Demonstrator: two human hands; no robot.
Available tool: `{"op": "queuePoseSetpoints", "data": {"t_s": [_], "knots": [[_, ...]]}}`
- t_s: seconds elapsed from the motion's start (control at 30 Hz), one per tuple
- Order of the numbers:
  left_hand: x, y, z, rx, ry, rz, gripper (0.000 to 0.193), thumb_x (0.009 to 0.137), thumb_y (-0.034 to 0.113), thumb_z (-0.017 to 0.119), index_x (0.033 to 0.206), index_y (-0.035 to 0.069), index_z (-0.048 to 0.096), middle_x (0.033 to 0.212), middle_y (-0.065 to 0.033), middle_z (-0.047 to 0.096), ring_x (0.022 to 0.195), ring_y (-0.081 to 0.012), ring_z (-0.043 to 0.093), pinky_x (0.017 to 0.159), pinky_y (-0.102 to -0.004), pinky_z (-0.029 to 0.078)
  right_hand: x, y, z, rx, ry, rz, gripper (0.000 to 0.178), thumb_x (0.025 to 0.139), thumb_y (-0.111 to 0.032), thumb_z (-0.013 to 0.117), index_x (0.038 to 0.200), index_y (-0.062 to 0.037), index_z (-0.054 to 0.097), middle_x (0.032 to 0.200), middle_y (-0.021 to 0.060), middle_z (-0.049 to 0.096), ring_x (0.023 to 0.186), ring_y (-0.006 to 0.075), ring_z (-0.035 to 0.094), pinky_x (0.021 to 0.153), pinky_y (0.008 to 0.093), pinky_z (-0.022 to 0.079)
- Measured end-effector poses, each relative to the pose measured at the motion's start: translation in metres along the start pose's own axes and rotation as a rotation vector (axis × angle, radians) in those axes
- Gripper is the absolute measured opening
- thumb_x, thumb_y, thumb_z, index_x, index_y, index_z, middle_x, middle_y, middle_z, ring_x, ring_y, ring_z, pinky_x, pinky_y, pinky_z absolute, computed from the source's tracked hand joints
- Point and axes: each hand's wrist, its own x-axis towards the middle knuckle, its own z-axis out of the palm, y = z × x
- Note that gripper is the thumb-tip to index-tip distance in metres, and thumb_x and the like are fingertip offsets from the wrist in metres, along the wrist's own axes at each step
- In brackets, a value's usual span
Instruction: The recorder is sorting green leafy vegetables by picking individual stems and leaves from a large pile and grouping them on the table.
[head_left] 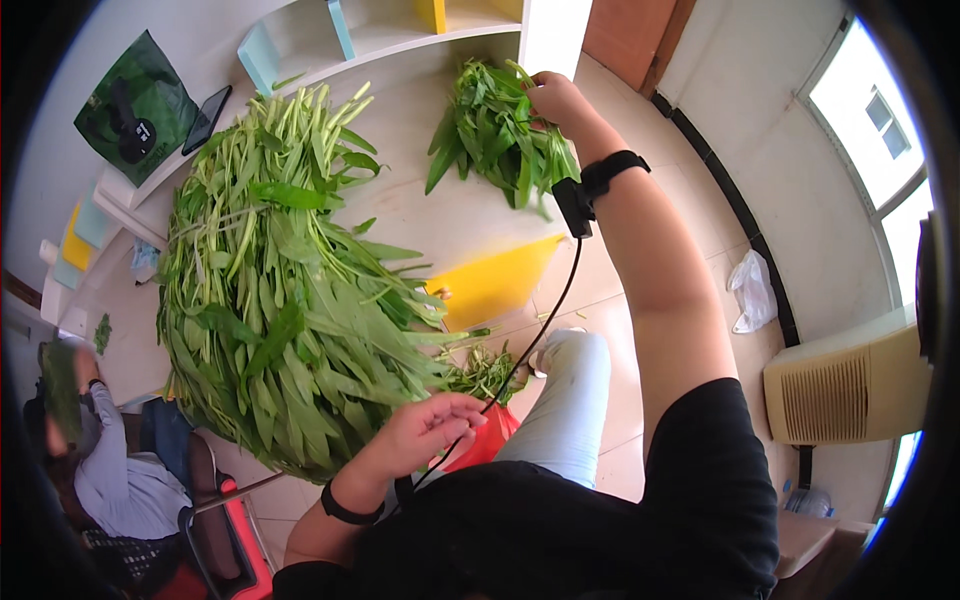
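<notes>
A large heap of long-leaved greens with pale stems, like water spinach [290,290], covers the left and middle of the table. At the far right of the table lies a smaller bunch of the same greens [490,135]. My right hand [558,100] reaches out to this bunch, its fingers closed round stems at the edge; the leaf tips below are slightly blurred. My left hand [428,432] is held near my lap beside the heap, fingers loosely bent and apart, with nothing in it. Below it is a red bag [485,437] with cut greens [485,372] above it.
A yellow door panel [495,283] stands under the table's near edge. A white shelf [400,40] edges the back. A green pouch [138,110] and a phone [207,118] sit at left. Another person [125,470] handles greens at lower left. A black cord [540,330] runs from my right wrist.
</notes>
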Motion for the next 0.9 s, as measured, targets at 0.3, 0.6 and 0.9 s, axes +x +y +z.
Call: {"op": "queuePoseSetpoints", "data": {"t_s": [0.3, 0.6, 0.9], "knots": [[0.015, 0.022, -0.028, 0.012, 0.077, -0.004, 0.028, 0.091, 0.006, 0.055, 0.119, -0.001, 0.055, 0.106, -0.0083, 0.065, 0.097, -0.0117, 0.060, 0.086, -0.0254, 0.047, 0.115, -0.010, 0.050, -0.694, 0.253, -0.133, 0.032, 0.081, -0.014, 0.051, 0.110, -0.0061, 0.063, 0.107, 0.0191, 0.063, 0.103, 0.0316, 0.060, 0.090, 0.0399, 0.047], [0.028, 0.031, -0.037, 0.050, 0.098, -0.036, 0.026, 0.091, 0.007, 0.054, 0.116, 0.000, 0.056, 0.104, -0.0077, 0.065, 0.095, -0.0121, 0.061, 0.085, -0.0259, 0.048, 0.121, -0.006, 0.083, -0.896, 0.096, -0.099, 0.055, 0.088, -0.047, 0.053, 0.129, -0.0105, 0.048, 0.135, 0.0129, 0.044, 0.122, 0.0305, 0.045, 0.098, 0.0431, 0.041], [0.030, 0.032, -0.030, 0.045, 0.077, -0.037, 0.027, 0.091, 0.005, 0.055, 0.116, -0.001, 0.056, 0.104, -0.0082, 0.065, 0.094, -0.0122, 0.061, 0.085, -0.0263, 0.048, 0.084, 0.025, 0.114, -1.106, -0.041, -0.065, 0.085, 0.076, -0.039, 0.072, 0.142, -0.0107, 0.026, 0.143, 0.0084, 0.031, 0.132, 0.0304, 0.032, 0.096, 0.0581, 0.040]]}}
